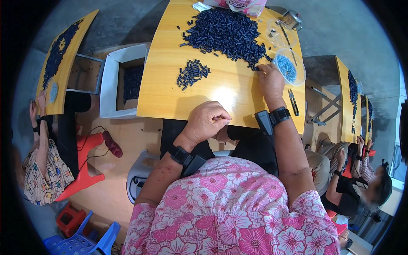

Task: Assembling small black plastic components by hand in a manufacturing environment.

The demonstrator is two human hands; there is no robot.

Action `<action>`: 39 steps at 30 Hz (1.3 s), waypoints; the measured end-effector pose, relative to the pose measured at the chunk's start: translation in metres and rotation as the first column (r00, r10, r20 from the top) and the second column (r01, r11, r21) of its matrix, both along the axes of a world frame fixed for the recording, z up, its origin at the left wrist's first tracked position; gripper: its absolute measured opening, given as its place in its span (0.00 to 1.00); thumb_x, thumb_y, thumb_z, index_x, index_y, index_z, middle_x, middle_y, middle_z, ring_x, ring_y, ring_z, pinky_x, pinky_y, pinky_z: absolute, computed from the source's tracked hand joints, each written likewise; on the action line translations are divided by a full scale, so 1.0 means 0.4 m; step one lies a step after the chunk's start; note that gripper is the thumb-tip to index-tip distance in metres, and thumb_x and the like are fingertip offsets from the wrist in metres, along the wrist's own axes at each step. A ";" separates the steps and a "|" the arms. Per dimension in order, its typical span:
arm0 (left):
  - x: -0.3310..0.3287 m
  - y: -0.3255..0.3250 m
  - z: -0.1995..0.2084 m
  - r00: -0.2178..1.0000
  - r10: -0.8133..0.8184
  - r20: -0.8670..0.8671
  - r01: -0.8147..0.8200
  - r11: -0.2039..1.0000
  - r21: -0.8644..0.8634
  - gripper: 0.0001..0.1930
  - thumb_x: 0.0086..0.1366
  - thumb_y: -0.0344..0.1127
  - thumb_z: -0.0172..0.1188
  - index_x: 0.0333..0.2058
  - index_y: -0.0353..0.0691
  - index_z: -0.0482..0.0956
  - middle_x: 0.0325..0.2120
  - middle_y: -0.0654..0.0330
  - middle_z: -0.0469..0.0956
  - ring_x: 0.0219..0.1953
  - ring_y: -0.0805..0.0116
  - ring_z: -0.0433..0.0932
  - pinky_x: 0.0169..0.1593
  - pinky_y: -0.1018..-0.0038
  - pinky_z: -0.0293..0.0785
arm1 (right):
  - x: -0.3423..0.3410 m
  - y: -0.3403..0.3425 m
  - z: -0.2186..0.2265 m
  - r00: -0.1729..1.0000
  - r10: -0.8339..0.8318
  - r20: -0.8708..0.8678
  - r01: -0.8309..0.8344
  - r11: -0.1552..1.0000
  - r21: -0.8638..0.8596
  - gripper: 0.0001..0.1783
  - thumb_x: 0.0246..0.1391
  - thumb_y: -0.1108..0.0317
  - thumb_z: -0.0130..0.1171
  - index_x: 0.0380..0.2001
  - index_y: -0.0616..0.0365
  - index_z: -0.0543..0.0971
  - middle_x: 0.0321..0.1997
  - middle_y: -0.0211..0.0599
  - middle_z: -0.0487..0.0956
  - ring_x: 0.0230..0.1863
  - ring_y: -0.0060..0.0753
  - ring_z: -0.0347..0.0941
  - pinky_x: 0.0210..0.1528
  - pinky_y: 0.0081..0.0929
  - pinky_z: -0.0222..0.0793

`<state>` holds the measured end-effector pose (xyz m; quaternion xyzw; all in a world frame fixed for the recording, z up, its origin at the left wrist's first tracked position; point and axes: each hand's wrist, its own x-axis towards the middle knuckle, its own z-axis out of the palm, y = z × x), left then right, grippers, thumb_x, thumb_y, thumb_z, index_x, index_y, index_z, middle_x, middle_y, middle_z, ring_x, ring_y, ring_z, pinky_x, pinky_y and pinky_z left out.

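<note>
My left hand hovers at the table's near edge, thumb and forefinger pressed together in a pinch. Whatever it may hold is too small to make out. My right hand reaches over the tabletop, its fingertips closed beside the lower right end of a large pile of short dark cylindrical pieces. A piece between those fingers cannot be made out. Just right of that hand stands a clear round tub of small light-blue parts. A smaller heap of dark cylinders lies apart, toward the left.
Black-handled snips lie on the yellow table near its right edge. Behind the tub are a clear dish and a metal cup. A white box with dark pieces stands left. People work at tables on both sides.
</note>
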<state>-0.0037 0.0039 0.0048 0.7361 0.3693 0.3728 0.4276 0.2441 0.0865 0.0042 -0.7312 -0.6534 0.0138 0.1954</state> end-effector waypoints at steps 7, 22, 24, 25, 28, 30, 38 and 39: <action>-0.001 -0.003 -0.001 1.000 0.006 0.000 -0.006 0.998 -0.066 0.01 0.51 0.26 0.64 0.24 0.40 0.81 0.23 0.60 0.77 0.28 0.63 0.76 0.34 0.72 0.72 | -0.013 -0.022 -0.005 0.997 0.069 0.022 -0.070 0.997 0.025 0.07 0.51 0.69 0.60 0.34 0.53 0.84 0.38 0.36 0.80 0.38 0.45 0.78 0.41 0.37 0.74; 0.021 -0.002 -0.012 0.992 0.114 -0.053 -0.120 0.986 -0.116 0.06 0.55 0.27 0.62 0.33 0.38 0.83 0.25 0.60 0.77 0.24 0.67 0.75 0.31 0.73 0.73 | -0.076 -0.094 0.012 0.985 0.132 0.111 -0.118 0.986 -0.120 0.05 0.55 0.73 0.51 0.37 0.57 0.72 0.39 0.45 0.73 0.36 0.53 0.75 0.37 0.44 0.73; 0.021 -0.007 -0.014 0.993 0.110 -0.041 -0.114 0.988 -0.101 0.08 0.56 0.28 0.62 0.35 0.38 0.83 0.27 0.58 0.77 0.24 0.68 0.76 0.31 0.73 0.73 | -0.082 -0.127 0.025 0.981 0.190 0.030 -0.189 0.981 -0.033 0.05 0.55 0.74 0.52 0.36 0.58 0.72 0.38 0.45 0.74 0.36 0.53 0.75 0.37 0.44 0.72; 0.021 -0.009 -0.015 0.993 0.112 -0.046 -0.116 0.988 -0.103 0.08 0.56 0.28 0.62 0.35 0.38 0.83 0.27 0.58 0.77 0.24 0.68 0.76 0.31 0.73 0.73 | -0.086 -0.145 0.034 0.967 0.252 -0.045 -0.249 0.967 0.056 0.06 0.54 0.75 0.53 0.36 0.59 0.72 0.37 0.45 0.75 0.37 0.53 0.74 0.37 0.43 0.71; 0.023 -0.007 -0.017 0.993 0.113 -0.031 -0.116 0.987 -0.111 0.07 0.57 0.30 0.62 0.35 0.38 0.83 0.27 0.58 0.78 0.24 0.67 0.76 0.31 0.73 0.73 | -0.098 -0.184 0.068 0.903 0.418 -0.099 -0.396 0.899 0.188 0.06 0.54 0.76 0.54 0.36 0.61 0.72 0.34 0.45 0.75 0.37 0.51 0.73 0.36 0.39 0.70; 0.023 -0.004 -0.014 0.993 0.120 0.013 -0.118 0.989 -0.093 0.07 0.58 0.32 0.62 0.34 0.37 0.83 0.26 0.58 0.77 0.24 0.67 0.76 0.31 0.73 0.73 | -0.099 -0.203 0.048 0.868 0.435 -0.239 -0.396 0.897 0.195 0.06 0.55 0.76 0.54 0.37 0.61 0.72 0.31 0.42 0.75 0.34 0.44 0.73 0.35 0.35 0.69; 0.016 0.000 -0.004 0.997 0.078 -0.019 -0.080 0.980 -0.183 0.07 0.60 0.31 0.63 0.35 0.33 0.81 0.26 0.60 0.77 0.28 0.75 0.75 0.34 0.78 0.71 | -0.128 -0.247 0.048 0.485 0.039 -0.874 -0.424 0.884 -0.196 0.09 0.50 0.71 0.59 0.36 0.62 0.77 0.35 0.47 0.77 0.37 0.50 0.74 0.42 0.34 0.72; 0.017 0.000 -0.007 0.997 0.079 -0.021 -0.082 0.979 -0.184 0.07 0.60 0.31 0.63 0.35 0.33 0.81 0.26 0.60 0.77 0.28 0.75 0.75 0.34 0.78 0.71 | -0.135 -0.248 0.049 0.622 0.201 -0.757 -0.448 0.884 -0.133 0.09 0.51 0.72 0.58 0.37 0.62 0.76 0.35 0.49 0.76 0.37 0.51 0.74 0.41 0.35 0.72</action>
